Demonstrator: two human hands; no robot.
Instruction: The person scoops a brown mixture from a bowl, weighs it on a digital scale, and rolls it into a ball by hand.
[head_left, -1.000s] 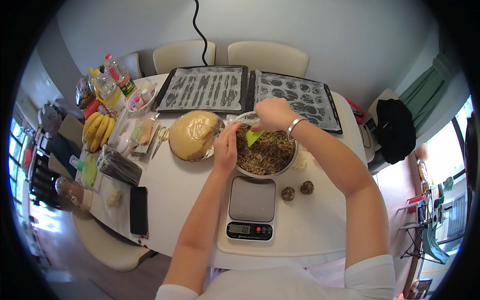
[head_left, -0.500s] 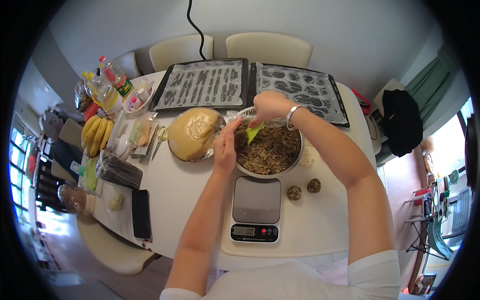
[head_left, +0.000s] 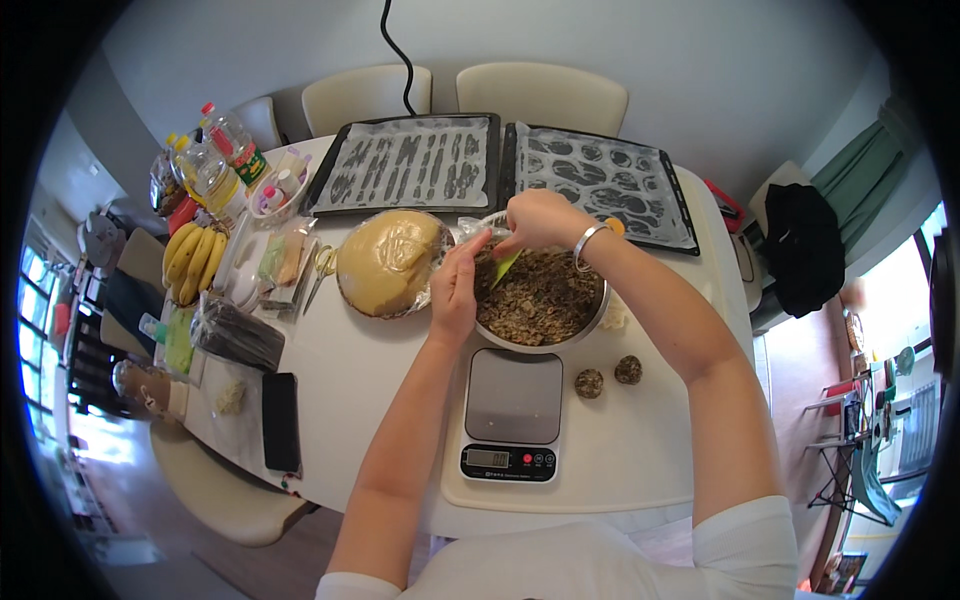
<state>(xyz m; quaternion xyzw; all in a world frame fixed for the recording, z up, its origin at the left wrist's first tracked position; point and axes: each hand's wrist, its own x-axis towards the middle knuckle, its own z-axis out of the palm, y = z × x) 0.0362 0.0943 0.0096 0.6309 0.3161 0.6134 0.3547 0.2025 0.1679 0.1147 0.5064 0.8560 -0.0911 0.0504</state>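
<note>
My right hand (head_left: 541, 222) is closed around a lime-green scraper (head_left: 507, 264), its blade down in a dark, crumbly mixture (head_left: 550, 295). That mixture fills a round metal bowl (head_left: 532, 348). Against the bowl's left side rests my left hand (head_left: 456, 294), fingers straight and together. Left of it sits a large mound of yellow dough (head_left: 390, 262) under plastic wrap. A kitchen scale (head_left: 513, 398) stands in front of the bowl with its pan bare. Two dark rolled balls, a left one (head_left: 589, 383) and a right one (head_left: 628, 370), lie beside the scale.
Two paper-lined baking trays, a left one (head_left: 404, 165) and a right one (head_left: 600, 185), lie at the back. On the left are bananas (head_left: 192, 262), oil bottles (head_left: 212, 180), scissors (head_left: 322, 270) and a black phone (head_left: 281, 422). A cream board (head_left: 610, 450) lies under the scale.
The scraper sits lower and shows less beneath my right hand. A small orange thing has come into sight by my right wrist. My left hand stays at the bowl.
</note>
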